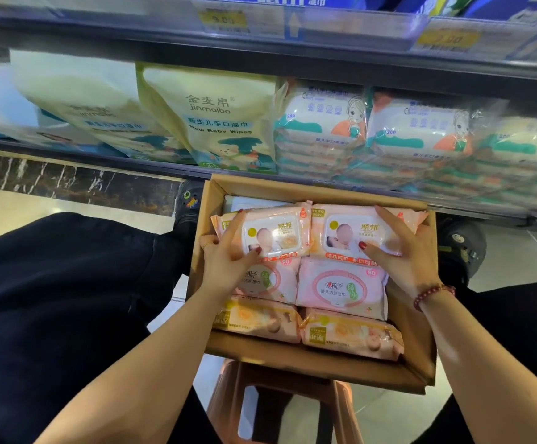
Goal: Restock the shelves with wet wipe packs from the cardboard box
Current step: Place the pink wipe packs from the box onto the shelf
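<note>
- Over the box (276, 349), far row: left grip (225, 254) clamps the left pack (276, 232), thumb on top.
- Right grip (405, 251) clamps the right pack (344, 232), index stretched far.

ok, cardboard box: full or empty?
Full on top: cardboard box shows three rows of packs, two across. Left hand grips far left pack, right hand far right pack. Beneath: cannot tell.

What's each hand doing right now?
Left hand: closed, holding the left pink pack in the cardboard box.
Right hand: closed, holding the right pink pack beside it.
</note>
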Demonstrator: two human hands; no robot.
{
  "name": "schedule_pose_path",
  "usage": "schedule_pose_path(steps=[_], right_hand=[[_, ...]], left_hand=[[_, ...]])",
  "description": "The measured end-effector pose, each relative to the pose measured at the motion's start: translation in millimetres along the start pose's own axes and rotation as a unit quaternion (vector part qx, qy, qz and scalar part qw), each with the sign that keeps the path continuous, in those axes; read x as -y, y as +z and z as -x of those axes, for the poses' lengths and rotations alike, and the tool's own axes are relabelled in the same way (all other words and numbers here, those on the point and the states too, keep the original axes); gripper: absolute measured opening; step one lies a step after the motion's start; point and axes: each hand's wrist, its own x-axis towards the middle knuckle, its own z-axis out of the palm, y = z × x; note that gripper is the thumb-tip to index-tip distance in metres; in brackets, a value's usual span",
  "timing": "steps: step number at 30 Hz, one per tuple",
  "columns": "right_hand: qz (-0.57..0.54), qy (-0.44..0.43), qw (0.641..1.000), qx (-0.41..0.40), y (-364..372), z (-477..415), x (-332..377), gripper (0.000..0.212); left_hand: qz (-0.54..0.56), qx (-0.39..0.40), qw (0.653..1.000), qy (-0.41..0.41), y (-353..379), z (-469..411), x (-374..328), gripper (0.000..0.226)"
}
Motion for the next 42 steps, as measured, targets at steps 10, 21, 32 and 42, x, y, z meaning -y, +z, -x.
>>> schedule_pose_path(steps=[10, 21, 32, 42], right_hand=[[-0.005, 0.024, 0.998, 0.051, -10, -4, 2, 0.07], [-0.017, 0.017, 0.998, 0.05, -8, 3, 4, 0.064], [-0.015, -0.01, 1.0, -0.017, -9, 17, 8, 0.059], [-0.06, -0.139, 0.988, -0.012, -101, 64, 77, 0.06]], left_hand=[[0.183, 0.122, 0.975, -0.039, -15, -14, -2, 0.094], [0.088, 0.09, 0.992, 0.006, -7, -21, -4, 0.08], [0.004, -0.032, 0.994, 0.102, -23, 18, -40, 0.061], [0.075, -0.081, 0.981, 0.158, -83, 80, -90, 0.062]])
